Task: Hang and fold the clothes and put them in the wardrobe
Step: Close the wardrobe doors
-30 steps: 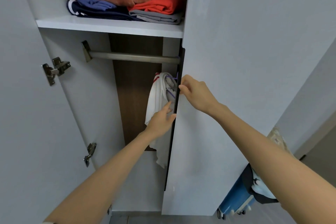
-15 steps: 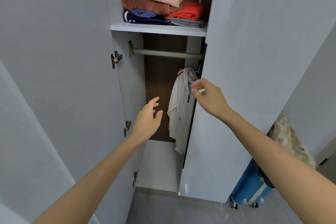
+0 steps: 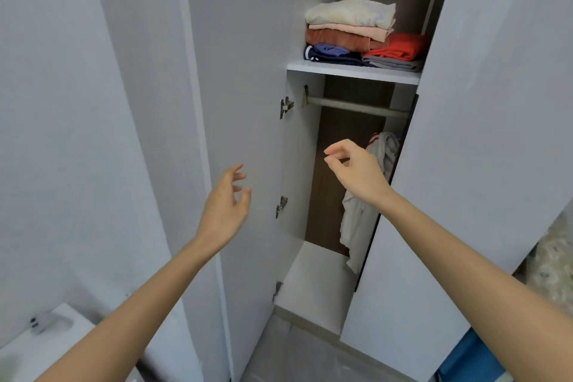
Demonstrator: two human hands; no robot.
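Fingers [image 3: 336, 147] of the right hand [image 3: 356, 174] are loosely curled, thumb and forefinger close with a gap and nothing between them. Those of the left hand [image 3: 224, 208] are spread and relaxed and also hold nothing. In the head view the white garment [image 3: 356, 217] hangs inside the wardrobe [image 3: 328, 211] at centre right of the frame, under the rail [image 3: 356, 106]. Its long axis runs straight down, and its right side is hidden behind the edge of the right door [image 3: 480, 164]. It lies just right of and beyond the right hand's fingertips, and that hand covers part of it. The left hand is well apart at lower left, in front of the open left door [image 3: 245, 71]. Folded clothes [image 3: 350, 31] are stacked on the shelf [image 3: 350, 71] above. This piece looks hung; any last straightening would fall to the nearer right hand.
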